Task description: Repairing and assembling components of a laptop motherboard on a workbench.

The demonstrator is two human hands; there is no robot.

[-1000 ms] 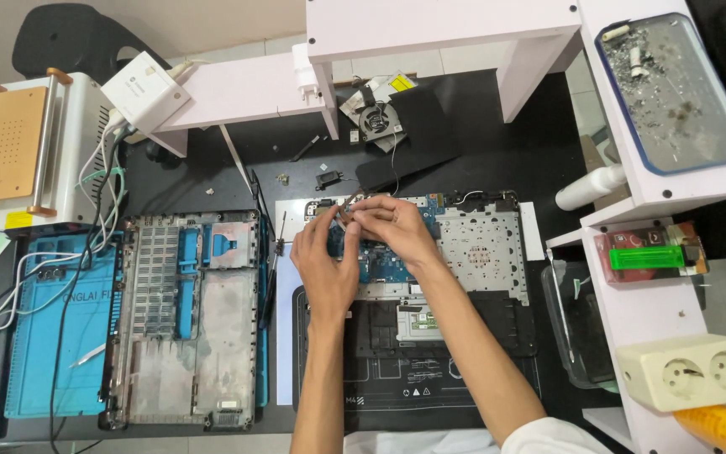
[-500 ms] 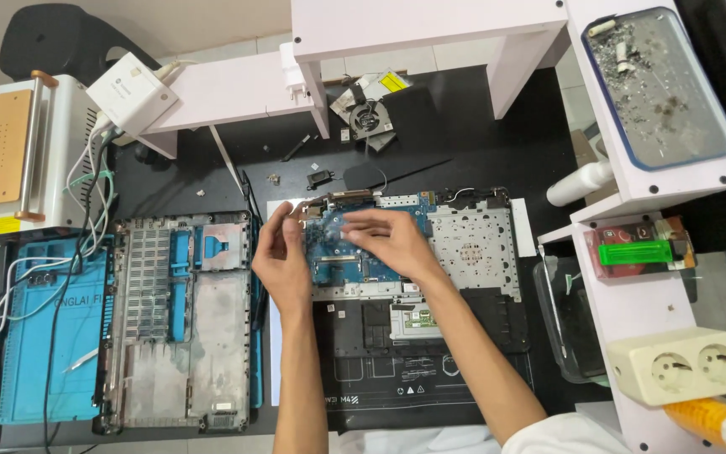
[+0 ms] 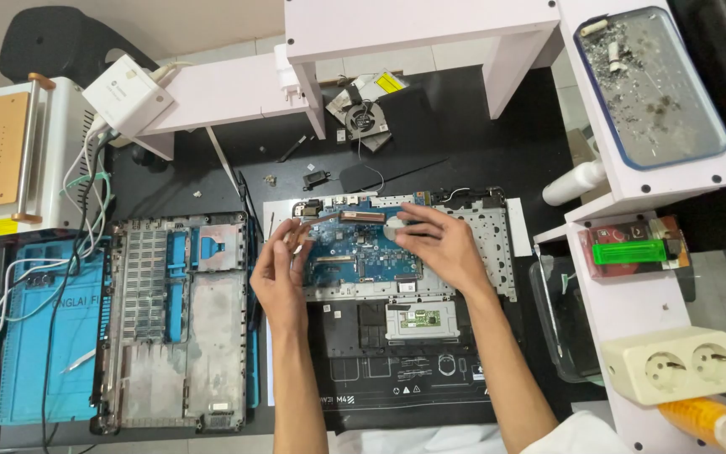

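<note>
The copper heat pipe [image 3: 338, 217] on the blue motherboard [image 3: 363, 252] is pinched at either end by left hand [image 3: 283, 273] and right hand [image 3: 439, 244], its middle partly hidden by fingertips.

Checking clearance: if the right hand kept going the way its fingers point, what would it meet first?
The right hand points left along the board; it would likely meet the left hand first, though depth is unclear.
</note>
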